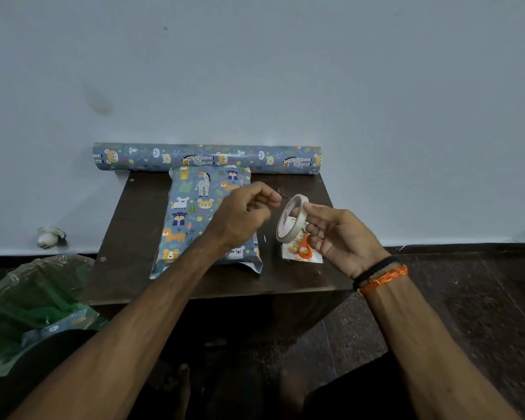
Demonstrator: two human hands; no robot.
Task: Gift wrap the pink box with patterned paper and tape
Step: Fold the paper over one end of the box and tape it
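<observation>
At the lower left of the frame a green plastic bag (28, 301) sits on the dark floor, with a scrap of the animal-print paper (55, 327) showing at its near edge. Above it, against the base of the wall, lies a small crumpled whitish object (49, 237); what it is cannot be told.

In the middle stands a dark brown wooden table (134, 237). Along its far edge, touching the wall, lies the roll of patterned paper (206, 158), blue-grey with cartoon animals, overhanging the table on the left. Just in front of it, left of the table's centre, lies the box (194, 213), wholly covered by the same paper so that no pink shows; the paper at its near end sticks out loose and flattened.

The left hand (246, 213) is raised over the right part of the box, fingers curled, thumb and forefinger pinched together at the rim of the tape roll (290, 219); whether a strip of tape is between them is too fine to see. Right of it, the right hand (337, 234) holds the whitish roll upright, thumb and fingers gripping its ring. That wrist carries a black band and an orange thread bracelet (382, 275).

Below the roll, on the table's right part, orange-handled scissors (303, 248) lie on a small white packet (300, 256).
</observation>
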